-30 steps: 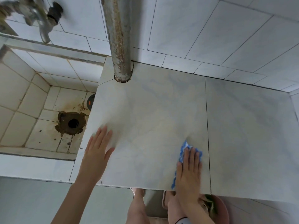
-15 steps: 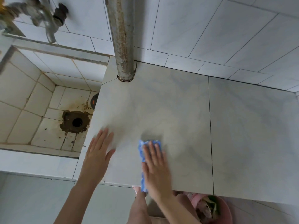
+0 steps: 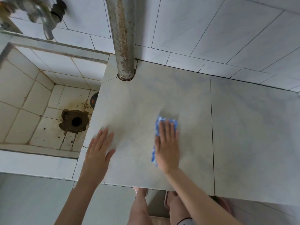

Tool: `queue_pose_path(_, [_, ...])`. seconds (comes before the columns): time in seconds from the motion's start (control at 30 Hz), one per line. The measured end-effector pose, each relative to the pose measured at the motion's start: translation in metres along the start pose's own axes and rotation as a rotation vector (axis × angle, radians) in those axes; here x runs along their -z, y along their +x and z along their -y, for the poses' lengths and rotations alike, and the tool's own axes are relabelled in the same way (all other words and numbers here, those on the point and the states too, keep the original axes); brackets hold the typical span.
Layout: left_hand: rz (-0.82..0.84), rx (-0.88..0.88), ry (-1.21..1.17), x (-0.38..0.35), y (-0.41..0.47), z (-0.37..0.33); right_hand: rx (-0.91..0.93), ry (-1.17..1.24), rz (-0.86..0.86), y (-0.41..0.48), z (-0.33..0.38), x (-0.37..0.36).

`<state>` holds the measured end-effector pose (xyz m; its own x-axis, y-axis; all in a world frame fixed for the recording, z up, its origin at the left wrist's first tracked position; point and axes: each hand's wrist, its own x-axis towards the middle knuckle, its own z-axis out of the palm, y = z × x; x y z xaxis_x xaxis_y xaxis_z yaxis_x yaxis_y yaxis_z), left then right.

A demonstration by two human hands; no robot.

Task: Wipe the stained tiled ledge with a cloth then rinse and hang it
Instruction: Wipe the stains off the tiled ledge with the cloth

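Blue-white cloth (image 3: 158, 125) flat on pale tiled ledge (image 3: 243, 135), mid-front, mostly covered by hand.

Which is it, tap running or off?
Off: no stream of water falls from the tap into the basin below.

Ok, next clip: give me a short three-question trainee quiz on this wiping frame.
1. True or false: the left hand rests open on the ledge, holding nothing.
2. What presses the blue cloth flat? A) left hand B) right hand C) neither
3. What lies to the left of the ledge?

Key: 1 true; 2 B; 3 the tiled basin with its stained drain.
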<state>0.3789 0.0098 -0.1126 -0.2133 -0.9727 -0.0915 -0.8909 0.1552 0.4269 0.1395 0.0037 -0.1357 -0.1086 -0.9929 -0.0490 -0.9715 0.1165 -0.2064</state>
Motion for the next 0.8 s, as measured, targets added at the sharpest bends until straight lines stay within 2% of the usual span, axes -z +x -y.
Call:
queue_pose_path(0.1, [-0.002, 0.011, -0.009, 0.000, 0.000, 0.001, 0.146, 0.081, 0.049, -0.043, 0.027, 0.002])
queue_pose_path(0.17, [-0.001, 0.010, -0.005, 0.001, 0.000, 0.001, 0.261, 0.047, 0.089, -0.063, 0.018, 0.007])
queue_pose_path(0.23, [-0.005, 0.002, -0.004, 0.001, 0.000, 0.000, 0.296, 0.024, 0.078, -0.072, -0.009, 0.010])
queue_pose_path(0.3, [-0.011, 0.002, -0.010, 0.000, 0.000, 0.000, 0.191, 0.000, 0.065, -0.075, -0.045, 0.013])
queue_pose_path(0.43, [-0.018, -0.004, -0.016, 0.000, 0.000, -0.001, -0.158, -0.048, 0.053, -0.079, -0.112, 0.026])
queue_pose_path(0.5, [-0.016, -0.010, -0.009, 0.000, 0.000, 0.000, -0.283, -0.066, 0.029, -0.087, -0.122, 0.027])
queue_pose_path(0.6, [-0.013, 0.000, -0.008, -0.001, 0.000, -0.001, -0.487, 0.037, -0.055, -0.105, -0.106, 0.023])
queue_pose_path(0.7, [-0.014, 0.004, -0.014, -0.003, 0.000, -0.001, -0.456, 0.042, -0.083, -0.119, -0.078, 0.018])
queue_pose_path(0.8, [-0.015, 0.012, -0.009, -0.004, 0.000, -0.001, -0.229, -0.022, -0.065, -0.117, -0.040, 0.010])
